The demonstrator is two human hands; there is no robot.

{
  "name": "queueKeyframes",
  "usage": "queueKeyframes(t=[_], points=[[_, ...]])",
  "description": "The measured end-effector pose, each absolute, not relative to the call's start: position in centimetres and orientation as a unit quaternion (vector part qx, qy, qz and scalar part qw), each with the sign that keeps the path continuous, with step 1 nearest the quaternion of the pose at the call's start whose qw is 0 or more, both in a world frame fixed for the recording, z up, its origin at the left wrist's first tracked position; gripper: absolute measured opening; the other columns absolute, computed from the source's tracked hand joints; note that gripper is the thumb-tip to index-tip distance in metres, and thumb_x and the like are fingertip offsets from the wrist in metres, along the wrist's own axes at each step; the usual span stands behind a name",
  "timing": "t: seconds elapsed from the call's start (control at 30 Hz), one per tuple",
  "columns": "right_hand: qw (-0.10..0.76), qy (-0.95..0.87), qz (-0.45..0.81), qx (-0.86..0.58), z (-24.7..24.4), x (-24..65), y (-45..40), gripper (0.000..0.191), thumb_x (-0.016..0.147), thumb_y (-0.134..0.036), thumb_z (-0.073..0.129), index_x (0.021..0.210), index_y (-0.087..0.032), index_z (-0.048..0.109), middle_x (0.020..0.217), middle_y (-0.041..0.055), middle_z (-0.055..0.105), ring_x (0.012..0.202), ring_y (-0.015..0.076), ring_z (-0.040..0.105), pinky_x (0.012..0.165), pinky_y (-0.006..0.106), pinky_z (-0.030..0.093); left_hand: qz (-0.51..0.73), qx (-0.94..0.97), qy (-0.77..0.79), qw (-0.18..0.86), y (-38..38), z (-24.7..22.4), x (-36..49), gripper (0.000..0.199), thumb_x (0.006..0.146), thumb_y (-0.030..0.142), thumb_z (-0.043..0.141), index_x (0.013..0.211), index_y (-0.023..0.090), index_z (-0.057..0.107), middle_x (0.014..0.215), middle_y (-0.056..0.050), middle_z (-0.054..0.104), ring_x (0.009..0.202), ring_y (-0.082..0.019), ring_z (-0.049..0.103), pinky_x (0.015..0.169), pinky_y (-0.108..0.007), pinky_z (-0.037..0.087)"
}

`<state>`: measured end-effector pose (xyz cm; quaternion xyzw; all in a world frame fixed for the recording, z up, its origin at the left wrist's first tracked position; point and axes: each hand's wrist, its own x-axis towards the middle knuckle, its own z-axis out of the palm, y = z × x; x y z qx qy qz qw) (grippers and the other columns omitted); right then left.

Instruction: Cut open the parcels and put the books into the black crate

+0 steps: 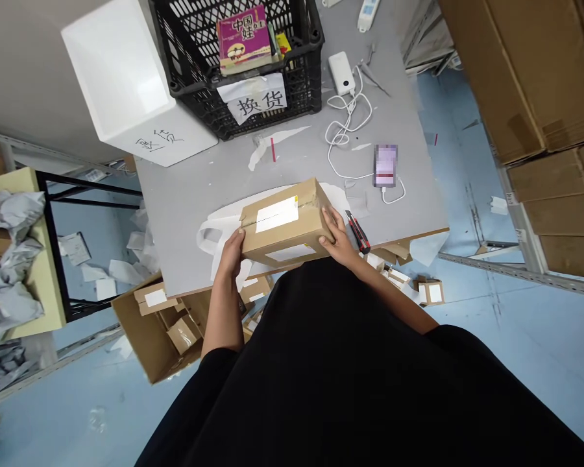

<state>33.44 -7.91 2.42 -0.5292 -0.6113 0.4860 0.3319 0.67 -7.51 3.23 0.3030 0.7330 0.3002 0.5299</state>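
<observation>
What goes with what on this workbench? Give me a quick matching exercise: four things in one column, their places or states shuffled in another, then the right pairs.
Things
1. Cardboard box
2. Utility knife
3. Purple book
4. Phone

Places or states
A. Inside the black crate
B. Plugged into a white cable
C. Held between the left hand and the right hand
D. Red and black, lying beside the right hand

Right pairs: 1-C, 2-D, 3-A, 4-B
</observation>
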Motion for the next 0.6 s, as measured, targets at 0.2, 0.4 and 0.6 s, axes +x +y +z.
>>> queueKeyframes(t=[0.2,0.4,0.6], points=[[0.256,-0.618,0.469,-0.576,3.6,33.3,-6.0,0.079,0.091,-0.073,0.046,0.156,-0.029,0.042,0.145,0.0066,0.059,0.137,0.0328,0.050,0.116,0.049,0.038,0.213,0.270,0.758,0.554,-4.4,4.8,-0.8,0.046,0.084,0.048,0.060,0.111,0.013,0.071,0.092,-0.009,0.073,0.078,-0.022,0.066,0.058,-0.030,0.056],[0.161,-0.543,0.448,-0.692,1.8,33.7,-3.8,0.080,0.089,-0.084,0.031,0.134,-0.027,0.065,0.116,0.0109,0.074,0.115,0.0374,0.064,0.104,0.052,0.046,0.143,0.235,0.705,0.654,-0.4,3.2,-1.5,0.059,0.088,0.070,0.049,0.094,0.014,0.070,0.072,-0.010,0.068,0.069,-0.025,0.069,0.065,-0.038,0.060],[0.110,-0.506,0.467,-0.716,-0.9,33.6,-1.8,0.083,0.086,-0.086,0.033,0.128,-0.024,0.069,0.120,0.0132,0.072,0.116,0.0387,0.064,0.102,0.054,0.047,0.153,0.265,0.731,0.610,0.2,-1.8,-0.4,0.073,0.083,0.083,0.043,0.092,0.015,0.070,0.081,-0.016,0.073,0.075,-0.030,0.072,0.072,-0.044,0.060]])
